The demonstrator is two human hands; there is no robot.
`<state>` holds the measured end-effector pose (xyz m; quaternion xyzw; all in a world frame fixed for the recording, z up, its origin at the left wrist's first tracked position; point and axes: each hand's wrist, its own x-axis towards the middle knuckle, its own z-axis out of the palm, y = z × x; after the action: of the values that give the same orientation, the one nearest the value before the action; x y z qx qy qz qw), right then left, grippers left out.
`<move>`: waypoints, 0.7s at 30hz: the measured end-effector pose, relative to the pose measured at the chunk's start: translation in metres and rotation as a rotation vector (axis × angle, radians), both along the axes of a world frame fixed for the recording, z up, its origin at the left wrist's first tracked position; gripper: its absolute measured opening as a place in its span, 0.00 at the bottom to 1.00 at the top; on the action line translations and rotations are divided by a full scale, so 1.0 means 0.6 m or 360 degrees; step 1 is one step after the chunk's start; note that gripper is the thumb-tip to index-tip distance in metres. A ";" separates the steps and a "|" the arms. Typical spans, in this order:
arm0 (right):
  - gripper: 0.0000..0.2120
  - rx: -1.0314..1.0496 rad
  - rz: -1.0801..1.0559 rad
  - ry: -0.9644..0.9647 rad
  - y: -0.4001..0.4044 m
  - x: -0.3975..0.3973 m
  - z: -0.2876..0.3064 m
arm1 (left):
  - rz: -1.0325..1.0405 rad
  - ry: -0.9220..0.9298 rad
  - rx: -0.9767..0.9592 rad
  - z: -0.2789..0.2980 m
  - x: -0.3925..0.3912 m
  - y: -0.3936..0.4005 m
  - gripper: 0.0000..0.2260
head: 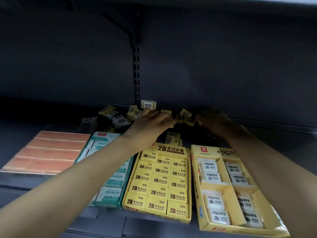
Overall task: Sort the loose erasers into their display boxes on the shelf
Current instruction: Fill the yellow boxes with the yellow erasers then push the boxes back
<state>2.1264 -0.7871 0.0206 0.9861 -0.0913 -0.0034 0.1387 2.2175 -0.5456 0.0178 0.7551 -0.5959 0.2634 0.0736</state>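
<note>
Two hands reach to the back of the shelf [257, 140], into the loose erasers [118, 117].

The left hand [151, 122] has bent fingers and pinches a small yellow eraser [179, 120] at its tips. The right hand [214, 122] is in shadow, so I cannot tell if it holds anything. Near the front sit a full yellow box [188, 186], a yellow box with four parts [194, 177], a green box [106, 203] and an orange pack [48, 152].
</note>
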 end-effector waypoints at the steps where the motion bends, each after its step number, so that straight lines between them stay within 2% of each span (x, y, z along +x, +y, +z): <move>1: 0.18 0.0051 -0.0029 -0.0035 0.002 0.000 0.000 | -0.0014 0.0060 -0.0037 -0.002 0.000 0.001 0.29; 4: 0.16 0.0346 -0.0104 -0.0212 0.010 -0.011 0.006 | -0.0025 0.0429 -0.0202 0.004 -0.022 0.014 0.23; 7: 0.16 0.0529 -0.0018 -0.0364 0.033 -0.023 0.033 | 0.0048 0.0907 -0.0456 0.017 -0.060 0.032 0.24; 9: 0.16 0.0600 0.0081 -0.0471 0.061 -0.034 0.060 | 0.0129 0.1089 -0.0621 0.025 -0.082 0.041 0.25; 14: 0.16 0.0898 0.0029 -0.0554 0.140 -0.089 0.098 | 0.0286 0.1130 -0.0823 0.029 -0.119 0.070 0.22; 18: 0.19 0.1004 -0.0021 -0.0590 0.196 -0.143 0.086 | 0.0333 0.1264 -0.0748 0.020 -0.144 0.093 0.18; 21: 0.20 0.1154 -0.0048 -0.0630 0.225 -0.166 0.065 | 0.0381 0.1381 -0.0571 0.012 -0.154 0.105 0.17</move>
<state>2.0267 -0.6520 0.0599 0.9513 -0.1235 0.1524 -0.2380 2.1253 -0.4823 0.0249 0.8339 -0.3643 0.0293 0.4136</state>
